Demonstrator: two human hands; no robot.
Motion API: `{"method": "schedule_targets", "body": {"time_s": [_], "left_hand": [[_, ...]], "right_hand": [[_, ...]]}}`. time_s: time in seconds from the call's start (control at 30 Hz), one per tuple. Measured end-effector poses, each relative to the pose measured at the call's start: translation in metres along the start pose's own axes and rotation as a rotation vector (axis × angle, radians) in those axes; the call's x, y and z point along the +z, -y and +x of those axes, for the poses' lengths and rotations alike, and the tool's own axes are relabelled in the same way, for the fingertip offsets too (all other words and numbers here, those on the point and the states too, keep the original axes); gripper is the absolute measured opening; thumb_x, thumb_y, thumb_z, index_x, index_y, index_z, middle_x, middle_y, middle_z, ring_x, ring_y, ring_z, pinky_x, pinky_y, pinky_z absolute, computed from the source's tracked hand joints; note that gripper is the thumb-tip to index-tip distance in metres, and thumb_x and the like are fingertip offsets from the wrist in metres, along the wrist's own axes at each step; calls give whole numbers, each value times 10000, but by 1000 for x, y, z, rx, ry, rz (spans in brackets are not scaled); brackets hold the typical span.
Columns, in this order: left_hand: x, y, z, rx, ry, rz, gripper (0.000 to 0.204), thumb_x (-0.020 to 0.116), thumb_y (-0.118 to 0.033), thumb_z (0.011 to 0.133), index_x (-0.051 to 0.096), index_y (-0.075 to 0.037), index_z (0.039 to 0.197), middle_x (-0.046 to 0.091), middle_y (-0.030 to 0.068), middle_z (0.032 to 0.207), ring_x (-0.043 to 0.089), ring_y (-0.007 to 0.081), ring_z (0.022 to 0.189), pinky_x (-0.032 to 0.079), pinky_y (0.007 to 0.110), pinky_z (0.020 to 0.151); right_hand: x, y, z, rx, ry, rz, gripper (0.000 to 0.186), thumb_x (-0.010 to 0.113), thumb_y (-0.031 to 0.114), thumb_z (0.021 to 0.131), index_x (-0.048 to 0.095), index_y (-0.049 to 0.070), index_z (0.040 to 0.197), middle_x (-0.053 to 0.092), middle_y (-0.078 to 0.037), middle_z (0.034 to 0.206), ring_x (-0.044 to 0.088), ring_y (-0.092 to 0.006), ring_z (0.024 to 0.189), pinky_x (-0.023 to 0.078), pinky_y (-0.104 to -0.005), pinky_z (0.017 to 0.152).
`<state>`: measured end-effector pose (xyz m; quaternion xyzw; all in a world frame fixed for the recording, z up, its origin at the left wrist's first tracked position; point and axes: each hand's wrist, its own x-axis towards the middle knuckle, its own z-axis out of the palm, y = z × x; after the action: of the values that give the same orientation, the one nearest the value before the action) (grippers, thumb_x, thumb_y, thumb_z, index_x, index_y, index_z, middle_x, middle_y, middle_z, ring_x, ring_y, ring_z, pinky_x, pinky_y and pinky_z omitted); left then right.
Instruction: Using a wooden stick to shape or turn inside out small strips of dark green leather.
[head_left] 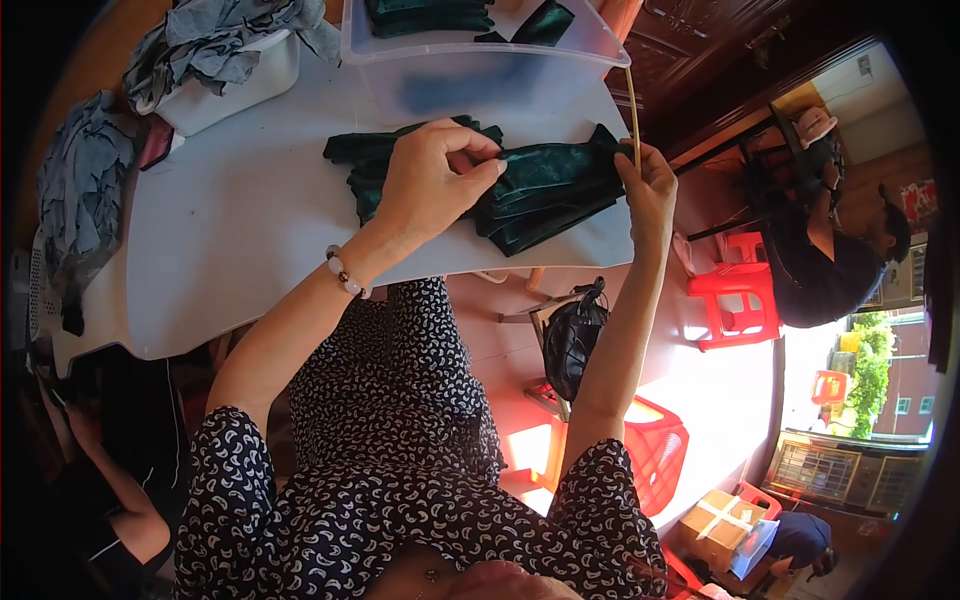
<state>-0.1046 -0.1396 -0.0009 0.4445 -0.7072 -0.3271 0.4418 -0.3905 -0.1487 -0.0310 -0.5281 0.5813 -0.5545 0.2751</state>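
Observation:
Dark green velvety fabric (555,185), narrow and folded, lies across the near part of the white table (240,230). My left hand (435,175) is closed in a pinch at the fabric's upper edge. At the right end of the fabric, my right hand (650,185) is also closed, thumb against fingers. A thin yellowish stick or strip (632,105) runs up from between its fingers past the bin; whether the fabric is in that grip too is unclear. More green fabric (350,150) lies behind my left hand, partly hidden by it.
A clear plastic bin (480,50) with green pieces stands beyond my hands. A white basin (245,85) heaped with grey cloth is far left, beside another grey pile (85,180). Red stools (735,305), a black bag (575,345) and a seated person (830,255) are at right.

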Motion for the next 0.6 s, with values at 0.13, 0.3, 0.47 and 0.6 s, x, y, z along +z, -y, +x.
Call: {"method": "schedule_targets", "body": {"time_s": [0.13, 0.3, 0.47, 0.6], "left_hand": [[-1, -18, -13, 167, -102, -65, 116, 726, -86, 750, 710, -21, 844, 637, 44, 794, 617, 117, 678, 486, 247, 576], [-1, -10, -16, 44, -52, -189, 139, 709, -120, 802, 686, -11, 886, 661, 39, 824, 621, 93, 685, 476, 209, 552], [-7, -11, 2, -471, 96, -547, 194, 651, -204, 882, 610, -30, 955, 679, 65, 814, 644, 100, 640, 450, 182, 506], [-3, 1, 10, -499, 154, -471, 195, 654, -201, 881, 610, -23, 948, 685, 69, 815, 632, 87, 630, 446, 178, 498]], "right_hand": [[-4, 4, -4, 51, 35, 71, 217, 680, 134, 853, 643, 54, 1052, 527, 102, 691, 338, 18, 521, 208, -168, 455], [-5, 11, -6, 110, 51, 96, 205, 684, 126, 840, 649, 42, 1024, 571, 74, 719, 398, 3, 592, 270, -176, 507], [-1, 9, -2, 88, 4, 98, 193, 682, 147, 852, 647, 52, 1017, 508, 105, 658, 326, 19, 492, 204, -164, 445], [-2, -2, 4, 49, -64, -42, 217, 681, 153, 845, 650, 36, 1025, 512, 90, 667, 361, 5, 538, 249, -175, 486]]}}
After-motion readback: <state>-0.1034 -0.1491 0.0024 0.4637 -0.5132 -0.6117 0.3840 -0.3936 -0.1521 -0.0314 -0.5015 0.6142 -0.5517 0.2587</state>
